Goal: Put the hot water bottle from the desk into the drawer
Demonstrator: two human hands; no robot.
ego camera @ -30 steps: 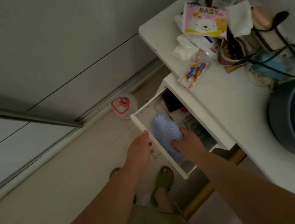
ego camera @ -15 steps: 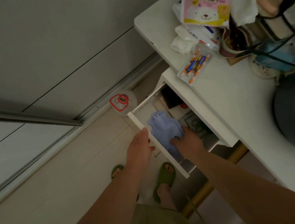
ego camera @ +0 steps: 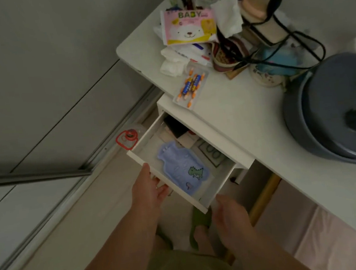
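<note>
The pale blue hot water bottle [ego camera: 182, 166], printed with a small green dinosaur, lies flat inside the open white drawer [ego camera: 168, 183] under the desk [ego camera: 235, 117]. My left hand [ego camera: 148, 188] grips the drawer's front panel near its left end, thumb on top. My right hand [ego camera: 229, 214] hangs just outside the drawer's front right corner, fingers loosely apart and holding nothing, a little blurred. Papers, a dark flat item and banknotes lie deeper in the drawer.
The desk top holds a pink baby wipes pack [ego camera: 189, 26], tissues, a clear pack of batteries [ego camera: 191, 86], cups, black cables and a grey round pot [ego camera: 334, 110]. A clear jug with a red handle [ego camera: 128, 138] stands on the floor by the sliding door track. My feet in green slippers are below.
My right hand has let go of the hot water bottle and come out of the drawer toward me. The bottle now lies uncovered. My left hand stays on the drawer front.
</note>
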